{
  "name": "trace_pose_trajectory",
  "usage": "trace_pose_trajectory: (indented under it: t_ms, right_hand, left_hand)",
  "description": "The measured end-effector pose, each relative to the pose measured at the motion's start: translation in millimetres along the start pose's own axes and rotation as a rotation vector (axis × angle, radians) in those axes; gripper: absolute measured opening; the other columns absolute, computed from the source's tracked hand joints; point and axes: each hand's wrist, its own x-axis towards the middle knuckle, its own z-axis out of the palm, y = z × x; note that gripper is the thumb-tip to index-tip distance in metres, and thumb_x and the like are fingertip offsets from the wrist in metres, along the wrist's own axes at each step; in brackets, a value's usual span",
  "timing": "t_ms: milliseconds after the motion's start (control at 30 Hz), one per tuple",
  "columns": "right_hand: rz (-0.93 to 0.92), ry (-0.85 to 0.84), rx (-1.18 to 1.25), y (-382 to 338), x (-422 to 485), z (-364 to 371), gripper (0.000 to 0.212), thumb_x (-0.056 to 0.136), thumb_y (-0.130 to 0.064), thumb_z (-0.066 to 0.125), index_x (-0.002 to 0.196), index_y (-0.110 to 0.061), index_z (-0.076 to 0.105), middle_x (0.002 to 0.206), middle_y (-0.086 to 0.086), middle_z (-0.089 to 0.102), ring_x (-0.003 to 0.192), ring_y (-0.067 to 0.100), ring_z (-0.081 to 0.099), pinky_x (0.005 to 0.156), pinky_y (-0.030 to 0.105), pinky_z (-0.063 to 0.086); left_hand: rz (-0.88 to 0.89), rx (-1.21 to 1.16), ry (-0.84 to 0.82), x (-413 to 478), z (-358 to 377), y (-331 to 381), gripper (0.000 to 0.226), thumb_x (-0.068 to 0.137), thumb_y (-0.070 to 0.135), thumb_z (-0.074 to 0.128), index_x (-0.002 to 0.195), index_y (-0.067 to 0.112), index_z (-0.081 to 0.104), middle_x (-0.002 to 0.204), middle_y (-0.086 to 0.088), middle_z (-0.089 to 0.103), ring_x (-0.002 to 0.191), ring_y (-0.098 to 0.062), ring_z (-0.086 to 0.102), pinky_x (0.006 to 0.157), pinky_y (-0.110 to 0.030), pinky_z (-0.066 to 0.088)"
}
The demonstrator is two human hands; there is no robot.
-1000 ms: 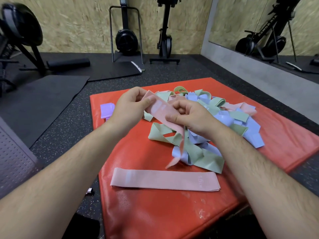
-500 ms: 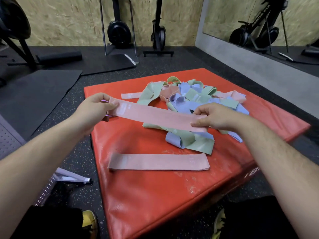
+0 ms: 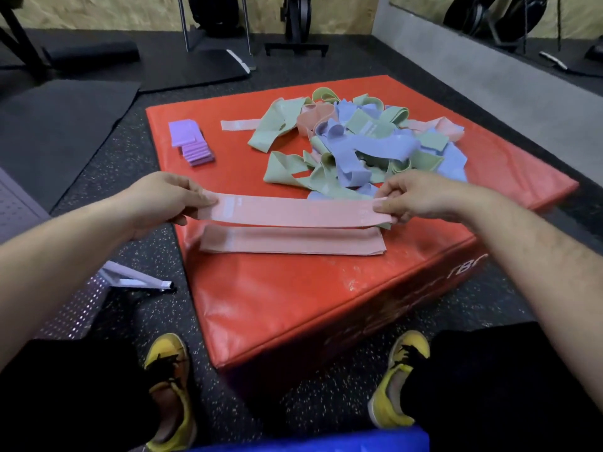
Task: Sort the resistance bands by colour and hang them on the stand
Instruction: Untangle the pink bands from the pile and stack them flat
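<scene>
The floor is covered in black rubber with small pale specks, and dark mats are laid on it at the left. The far wall is made of yellow-brown chipboard, and black gym machines are set in front of it. A low grey wall is seen at the right with a mirror above it, and a big red padded box is placed in the middle.

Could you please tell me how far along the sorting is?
Done: one pink band lies flat on the red box; purple bands sit stacked far left. In hand: left hand and right hand hold a second pink band above it. Left: the mixed pile of green, blue and pink bands; none hung in view.
</scene>
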Motion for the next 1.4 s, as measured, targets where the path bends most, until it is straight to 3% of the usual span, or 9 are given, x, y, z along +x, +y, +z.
trace_pose_trajectory:
  t_ms: [100, 233, 467, 633, 800, 933, 1067, 1267, 1400]
  right_hand:
    - [0.009, -0.021, -0.024, 5, -6, 7, 0.005, 0.093, -0.009, 0.068, 0.096, -0.005, 0.068, 0.071, 0.013, 0.068, 0.070, 0.023, 0.058, 0.063, 0.031, 0.046]
    - [0.008, -0.031, -0.146, 4, -10, 18, 0.006, 0.090, -0.009, 0.071, 0.094, -0.008, 0.067, 0.068, 0.007, 0.069, 0.064, 0.016, 0.059, 0.065, 0.029, 0.048]
    - [0.020, 0.000, -0.319, 5, -6, 33, 0.006, 0.087, -0.015, 0.073, 0.087, -0.015, 0.067, 0.066, -0.003, 0.069, 0.056, 0.010, 0.059, 0.064, 0.028, 0.049]
    - [0.008, 0.034, -0.376, 5, -8, 35, 0.021, 0.085, -0.019, 0.075, 0.097, -0.023, 0.058, 0.072, 0.000, 0.071, 0.060, 0.012, 0.061, 0.060, 0.027, 0.045]
    - [-0.017, 0.021, -0.329, 4, -10, 39, 0.011, 0.085, -0.010, 0.072, 0.088, -0.019, 0.065, 0.064, -0.004, 0.068, 0.048, 0.003, 0.059, 0.051, 0.012, 0.043]
    - [-0.001, 0.017, -0.379, 1, -9, 43, 0.008, 0.082, -0.014, 0.072, 0.084, -0.021, 0.069, 0.064, -0.008, 0.066, 0.059, 0.007, 0.058, 0.065, 0.026, 0.048]
    - [-0.012, 0.045, -0.469, -2, -12, 42, 0.006, 0.082, -0.021, 0.074, 0.083, -0.026, 0.071, 0.067, -0.012, 0.061, 0.066, 0.003, 0.054, 0.058, 0.023, 0.037]
    - [-0.083, 0.113, -0.454, -16, -3, 36, 0.003, 0.085, -0.034, 0.068, 0.082, -0.036, 0.068, 0.071, -0.007, 0.064, 0.070, 0.014, 0.061, 0.065, 0.030, 0.049]
    - [-0.170, 0.191, -0.378, -46, 16, 39, 0.008, 0.091, -0.033, 0.062, 0.084, -0.036, 0.065, 0.067, -0.008, 0.059, 0.066, 0.008, 0.055, 0.057, 0.026, 0.037]
  left_hand:
    - [-0.023, 0.040, 0.001, -6, 10, -9, 0.014, 0.086, 0.011, 0.075, 0.079, 0.008, 0.063, 0.069, -0.006, 0.063, 0.048, -0.003, 0.057, 0.042, -0.013, 0.043]
    - [-0.039, 0.086, -0.003, -10, 17, -21, 0.020, 0.086, 0.009, 0.075, 0.074, 0.008, 0.058, 0.069, -0.011, 0.059, 0.055, -0.016, 0.052, 0.043, -0.014, 0.045]
    - [-0.032, 0.125, 0.015, -9, 20, -35, 0.016, 0.087, 0.012, 0.075, 0.082, 0.007, 0.061, 0.070, -0.009, 0.062, 0.058, -0.015, 0.056, 0.045, -0.015, 0.046]
    - [-0.029, 0.126, 0.030, -6, 22, -40, 0.016, 0.087, 0.013, 0.075, 0.090, 0.008, 0.060, 0.070, -0.009, 0.062, 0.057, -0.015, 0.057, 0.046, -0.018, 0.048]
    - [0.034, 0.142, 0.040, -9, 26, -41, 0.023, 0.086, 0.015, 0.077, 0.094, 0.014, 0.056, 0.066, -0.006, 0.060, 0.057, -0.016, 0.057, 0.054, -0.029, 0.048]
    - [0.070, 0.273, 0.045, -8, 30, -41, 0.014, 0.087, 0.018, 0.075, 0.089, 0.013, 0.062, 0.067, -0.004, 0.054, 0.059, -0.019, 0.050, 0.060, -0.031, 0.045]
    - [0.077, 0.385, 0.055, -9, 29, -39, 0.010, 0.087, 0.023, 0.075, 0.086, 0.018, 0.067, 0.073, 0.001, 0.057, 0.060, -0.016, 0.049, 0.061, -0.031, 0.045]
    - [0.175, 0.482, 0.106, -4, 26, -14, 0.012, 0.088, 0.025, 0.072, 0.086, 0.015, 0.067, 0.077, -0.004, 0.063, 0.062, -0.020, 0.055, 0.054, -0.028, 0.041]
    - [0.263, 0.414, 0.145, 16, 37, 15, 0.011, 0.089, 0.023, 0.071, 0.085, 0.015, 0.065, 0.072, 0.003, 0.056, 0.060, -0.011, 0.048, 0.053, -0.020, 0.037]
